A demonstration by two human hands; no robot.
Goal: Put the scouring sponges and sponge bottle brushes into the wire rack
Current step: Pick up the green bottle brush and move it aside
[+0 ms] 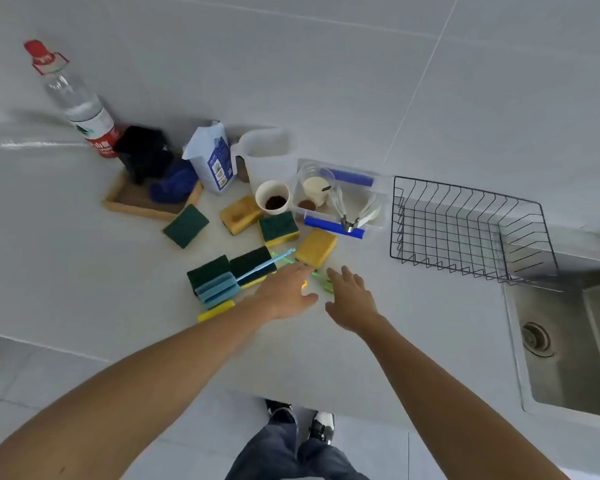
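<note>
Surveying largest first
table [84,271]: pale, carries everything
wire rack [471,230]: black, nothing inside, at right beside the sink [568,348]
scouring sponges [278,230]: scattered mid-table, green or yellow face up
blue bottle brush [222,287]: lying across two sponges
left hand [286,294]: fingers spread, holding nothing, over a green brush [321,280]
right hand [352,301]: fingers spread, holding nothing, just beside the left
</note>
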